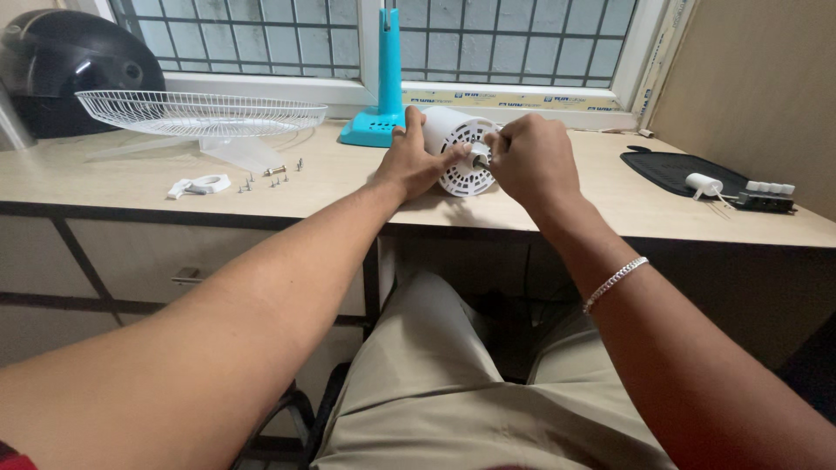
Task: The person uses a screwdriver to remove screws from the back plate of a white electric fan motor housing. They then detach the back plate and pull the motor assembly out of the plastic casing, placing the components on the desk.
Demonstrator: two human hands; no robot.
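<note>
Here the bench (pixel 131 174) runs wide under a barred window (pixel 261 35), pale wood with drawers below. On it, far left, sits a dark rounded appliance (pixel 61 70), and beside that a white wire fan guard (pixel 200 111) lies dish-up. A blue fan stand (pixel 383 87) rises at the window sill, just behind the hands. To the right lies a black mat (pixel 675 170) with a small white part (pixel 704 184) on its edge.

The white motor housing (pixel 455 144) lies on its side near the bench's middle, vented face toward the person. The left hand (pixel 416 158) wraps its side, fingers curled round the casing to steady it. The right hand (pixel 529 157), with a silver bracelet (pixel 615 283) on its wrist, is closed in a pinch on the metal shaft (pixel 480 160) that sticks out of the vented face; what, if anything, sits between the fingertips is hidden.

Smaller still: a white clip (pixel 200 184) and loose screws (pixel 274 177) lie scattered left of the housing.

The step in hand looks like work at the shaft, turning or fitting something there. That seems to call for a firm brace from the left and fine fingertip control from the right.
</note>
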